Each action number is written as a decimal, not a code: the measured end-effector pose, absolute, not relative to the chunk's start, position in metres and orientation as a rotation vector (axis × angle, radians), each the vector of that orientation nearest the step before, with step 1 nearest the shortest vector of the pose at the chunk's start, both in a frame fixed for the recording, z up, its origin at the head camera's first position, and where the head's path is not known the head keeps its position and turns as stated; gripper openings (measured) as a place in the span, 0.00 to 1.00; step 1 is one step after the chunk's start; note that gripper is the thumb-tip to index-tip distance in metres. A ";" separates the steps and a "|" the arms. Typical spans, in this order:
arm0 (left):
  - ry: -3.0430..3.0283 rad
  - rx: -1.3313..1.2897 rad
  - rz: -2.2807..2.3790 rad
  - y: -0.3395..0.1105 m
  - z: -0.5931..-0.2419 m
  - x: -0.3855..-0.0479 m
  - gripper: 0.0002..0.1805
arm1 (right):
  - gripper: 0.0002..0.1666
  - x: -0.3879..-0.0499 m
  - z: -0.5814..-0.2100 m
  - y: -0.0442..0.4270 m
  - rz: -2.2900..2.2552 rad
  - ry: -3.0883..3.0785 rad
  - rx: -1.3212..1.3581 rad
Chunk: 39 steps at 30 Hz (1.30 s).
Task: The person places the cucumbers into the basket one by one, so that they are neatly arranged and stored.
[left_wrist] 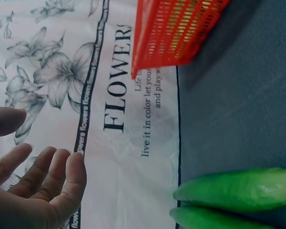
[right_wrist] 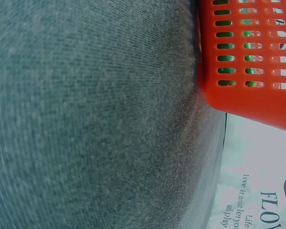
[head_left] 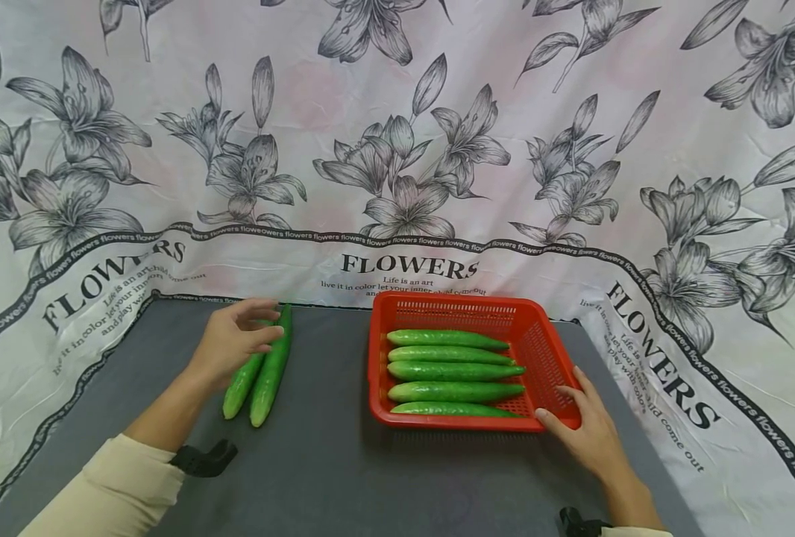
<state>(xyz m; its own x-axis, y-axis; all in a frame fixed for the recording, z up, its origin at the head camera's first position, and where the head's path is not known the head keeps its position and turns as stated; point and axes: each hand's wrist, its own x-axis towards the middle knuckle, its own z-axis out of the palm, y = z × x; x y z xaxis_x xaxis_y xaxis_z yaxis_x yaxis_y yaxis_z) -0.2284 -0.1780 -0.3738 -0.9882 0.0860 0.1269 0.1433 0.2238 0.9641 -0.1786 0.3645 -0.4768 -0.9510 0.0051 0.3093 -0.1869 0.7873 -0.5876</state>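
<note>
My left hand (head_left: 233, 339) hovers over two green cucumbers that lie side by side on the grey table. Its fingers are loosely bent and hold nothing; the left wrist view shows a gap between the hand (left_wrist: 38, 186) and the nearer cucumber (left_wrist: 238, 188). In the head view the hand covers part of the left cucumber (head_left: 242, 384), while the right cucumber (head_left: 273, 373) shows most of its length. My right hand (head_left: 588, 421) grips the front right corner of a red plastic basket (head_left: 461, 424), thumb at the front rim, fingers over the right rim. Several cucumbers (head_left: 456, 371) lie crosswise inside it.
The grey table (head_left: 317, 462) ends at the back against a white flower-printed cloth (head_left: 411, 253), which also borders both sides. The basket's back rim stands close to that cloth. Bare tabletop lies between the loose cucumbers and the basket.
</note>
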 end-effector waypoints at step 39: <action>-2.719 0.117 -1.624 -0.222 -0.422 -0.243 0.31 | 0.33 -0.180 -0.477 0.365 0.901 -2.685 0.136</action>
